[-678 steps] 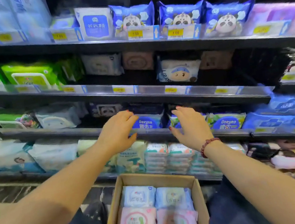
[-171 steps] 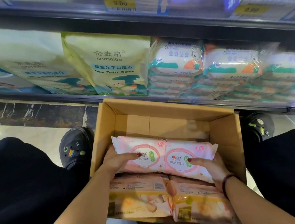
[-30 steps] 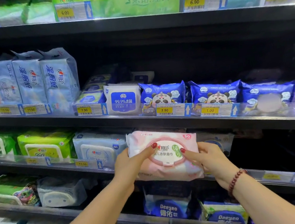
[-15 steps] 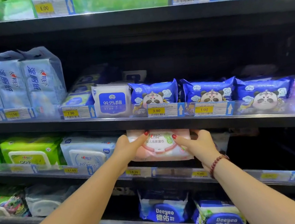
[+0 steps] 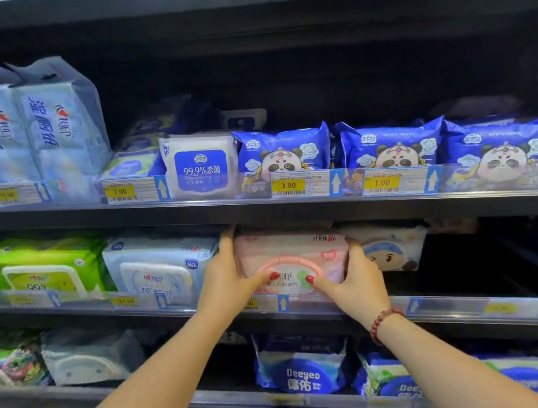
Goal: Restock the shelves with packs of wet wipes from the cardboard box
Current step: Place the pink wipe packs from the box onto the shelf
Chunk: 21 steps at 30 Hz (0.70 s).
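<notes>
Pack [image 5: 290,252]: on shelf [image 5: 482,307], my 12 o'clock.
Fingers: my left hand [image 5: 226,279] and right hand [image 5: 358,283] clamp its ends.
Handling: probably soft, light, slick; I'd grip both ends.

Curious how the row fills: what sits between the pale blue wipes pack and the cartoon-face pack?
In the head view, the pink pack, held by the left hand and right hand, fills that gap.

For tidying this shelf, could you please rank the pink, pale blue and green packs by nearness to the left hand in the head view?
1. Pink pack: held by the left hand.
2. Pale blue pack: just left of it.
3. Green pack: farther left, same shelf.
</notes>
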Motion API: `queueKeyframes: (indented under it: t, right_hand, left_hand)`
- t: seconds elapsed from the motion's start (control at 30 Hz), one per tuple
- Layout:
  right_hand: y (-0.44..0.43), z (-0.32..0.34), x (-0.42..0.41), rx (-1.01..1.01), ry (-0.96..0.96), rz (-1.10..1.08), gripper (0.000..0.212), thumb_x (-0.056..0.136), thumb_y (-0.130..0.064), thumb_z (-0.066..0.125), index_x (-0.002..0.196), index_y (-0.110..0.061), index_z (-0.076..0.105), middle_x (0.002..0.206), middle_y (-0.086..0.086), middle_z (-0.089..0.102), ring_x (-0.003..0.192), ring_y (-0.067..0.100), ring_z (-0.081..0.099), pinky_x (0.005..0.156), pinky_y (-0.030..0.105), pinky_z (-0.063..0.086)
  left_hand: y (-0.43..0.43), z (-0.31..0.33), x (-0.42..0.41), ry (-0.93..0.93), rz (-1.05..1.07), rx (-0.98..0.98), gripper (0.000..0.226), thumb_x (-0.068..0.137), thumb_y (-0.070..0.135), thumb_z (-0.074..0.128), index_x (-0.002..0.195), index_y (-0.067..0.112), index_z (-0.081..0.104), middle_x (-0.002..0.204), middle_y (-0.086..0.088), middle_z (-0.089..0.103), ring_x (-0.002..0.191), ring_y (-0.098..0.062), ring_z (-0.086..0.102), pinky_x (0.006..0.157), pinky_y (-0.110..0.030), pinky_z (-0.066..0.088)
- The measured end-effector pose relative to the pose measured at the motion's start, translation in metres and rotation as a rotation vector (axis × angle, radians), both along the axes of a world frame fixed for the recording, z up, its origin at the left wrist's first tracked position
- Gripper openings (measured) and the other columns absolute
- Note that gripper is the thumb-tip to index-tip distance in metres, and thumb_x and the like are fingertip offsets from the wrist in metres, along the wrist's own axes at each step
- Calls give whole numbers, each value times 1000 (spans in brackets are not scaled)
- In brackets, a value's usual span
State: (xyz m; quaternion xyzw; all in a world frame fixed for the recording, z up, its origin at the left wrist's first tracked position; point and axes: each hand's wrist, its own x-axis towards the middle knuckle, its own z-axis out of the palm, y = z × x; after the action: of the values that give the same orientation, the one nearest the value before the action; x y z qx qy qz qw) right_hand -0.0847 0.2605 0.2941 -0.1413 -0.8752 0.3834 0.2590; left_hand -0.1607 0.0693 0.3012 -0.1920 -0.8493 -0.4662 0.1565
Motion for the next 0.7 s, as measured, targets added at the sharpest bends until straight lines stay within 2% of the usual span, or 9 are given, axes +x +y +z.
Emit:
queueKeyframes:
  t: [0.07, 0.2, 0.3, 0.47, 0.57, 0.7]
  right_hand:
    - [-1, 0, -2, 33, -23, -4, 57, 67, -42, 84, 102, -16, 46, 106, 3, 62, 96, 20, 61, 81, 34, 54]
    - [-2, 4, -9, 71, -78, -1, 61, 67, -46, 83, 104, -13, 48, 108, 6, 62, 96, 22, 62, 81, 36, 55]
    - [-2, 5, -9, 64, -100, 11, 62, 67, -47, 82, 105, -11, 48, 110, 6, 61, 97, 22, 62, 81, 36, 55]
    - [-5, 7, 0, 136, -121, -6, 64, 70, -52, 78, 109, -11, 48, 110, 6, 62, 98, 25, 63, 81, 39, 55]
    - [-6, 7, 9, 274, -95, -59, 61, 74, -54, 73, 112, -12, 49, 112, 7, 62, 102, 25, 61, 83, 39, 55]
    - [-4, 6, 36, 520, 43, -46, 55, 84, -47, 64, 126, -14, 49, 119, 5, 58, 112, 25, 53, 92, 35, 47]
  left_hand:
    - [-4, -5, -1, 74, -3, -103, 85, 70, 42, 79, 141, 32, 33, 123, 0, 56, 115, -19, 53, 97, -34, 46]
    - [-7, -9, -4, 95, 49, -175, 63, 76, 44, 73, 131, 26, 48, 109, -3, 58, 102, -20, 55, 89, -35, 49]
    - [-7, -11, -2, 97, 53, -186, 62, 77, 42, 73, 130, 21, 50, 112, -4, 57, 103, -20, 54, 89, -32, 47]
    - [-11, -6, 8, 54, 39, -224, 61, 82, 40, 69, 136, 28, 42, 114, -5, 55, 107, -24, 55, 91, -37, 50]
    - [-19, -3, 18, 65, 18, -208, 62, 83, 34, 69, 138, 29, 41, 122, -4, 56, 114, -23, 53, 96, -40, 49]
    - [-33, -4, 42, 104, 28, -250, 60, 86, 29, 66, 139, 23, 40, 134, -5, 50, 121, -21, 48, 99, -36, 43]
